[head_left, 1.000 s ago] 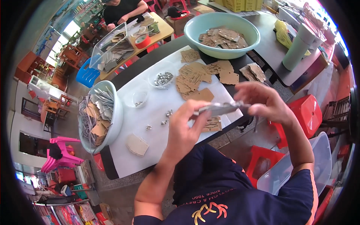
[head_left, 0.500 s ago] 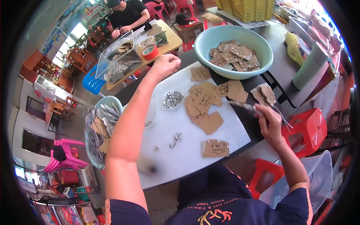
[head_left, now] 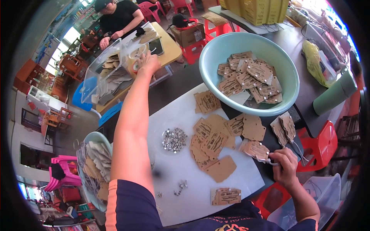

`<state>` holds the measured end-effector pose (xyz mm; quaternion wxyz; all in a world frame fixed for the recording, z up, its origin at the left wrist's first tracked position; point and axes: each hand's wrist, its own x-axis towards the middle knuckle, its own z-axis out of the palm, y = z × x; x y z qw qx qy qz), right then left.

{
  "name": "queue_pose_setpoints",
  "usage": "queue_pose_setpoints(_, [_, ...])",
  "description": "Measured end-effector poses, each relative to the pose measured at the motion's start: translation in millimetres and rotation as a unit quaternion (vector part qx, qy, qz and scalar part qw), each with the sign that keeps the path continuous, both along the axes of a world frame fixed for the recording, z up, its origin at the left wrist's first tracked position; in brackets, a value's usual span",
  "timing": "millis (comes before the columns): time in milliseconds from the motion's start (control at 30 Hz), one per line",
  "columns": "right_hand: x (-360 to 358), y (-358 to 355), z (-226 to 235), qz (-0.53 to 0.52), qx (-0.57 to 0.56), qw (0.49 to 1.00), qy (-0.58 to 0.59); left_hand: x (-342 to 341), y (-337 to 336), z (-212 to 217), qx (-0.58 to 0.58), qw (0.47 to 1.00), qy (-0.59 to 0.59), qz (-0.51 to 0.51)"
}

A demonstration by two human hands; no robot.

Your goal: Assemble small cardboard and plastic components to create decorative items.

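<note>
My left hand (head_left: 147,63) reaches far over to the wooden table, fingers spread above a red tape roll (head_left: 135,67), which it mostly covers. My right hand (head_left: 285,164) is closed on the white cord end of a brown cardboard tag (head_left: 255,149) with white rivets, held over the white work sheet's right edge. Beside that tag, more cardboard tags (head_left: 214,144) lie in a loose pile. Two corded tags (head_left: 283,127) rest farther right. One riveted tag (head_left: 226,196) lies near me. A heap of small silver rivets (head_left: 174,139) sits left of the pile.
A pale green basin (head_left: 283,104) of riveted tags stands at the far right, past the pile. At left is another basin (head_left: 109,145) with cords and tags. A clear bin (head_left: 90,90) is by the wooden table (head_left: 169,30); another person (head_left: 119,19) sits there. A green bottle (head_left: 335,92) stands right.
My left hand has gone farther out, over the tape roll, and its fingers have spread. The tag in my right hand now shows its printed face. The whole view has shifted.
</note>
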<state>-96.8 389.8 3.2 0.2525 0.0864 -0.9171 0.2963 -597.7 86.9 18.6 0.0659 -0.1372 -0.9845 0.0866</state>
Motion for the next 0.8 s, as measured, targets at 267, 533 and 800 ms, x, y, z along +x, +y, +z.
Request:
queue_pose_setpoints(267, [-2.9, 0.5, -1.4, 0.006, -0.002, 1.0, -0.007, -41.7, 11.3, -9.6, -0.041, 0.996, -0.03, 0.076])
queue_pose_setpoints(533, [-7.6, -1.3, -2.3, 0.005, 0.005, 1.0, -0.003, -67.8, 12.2, -6.7, 0.013, 0.994, -0.027, 0.106])
queue_pose_setpoints(800, [-5.6, -4.7, 3.4, 0.014, -0.003, 1.0, -0.005, -120.7, -33.8, 61.3, 0.242, 0.928, 0.28, -0.033])
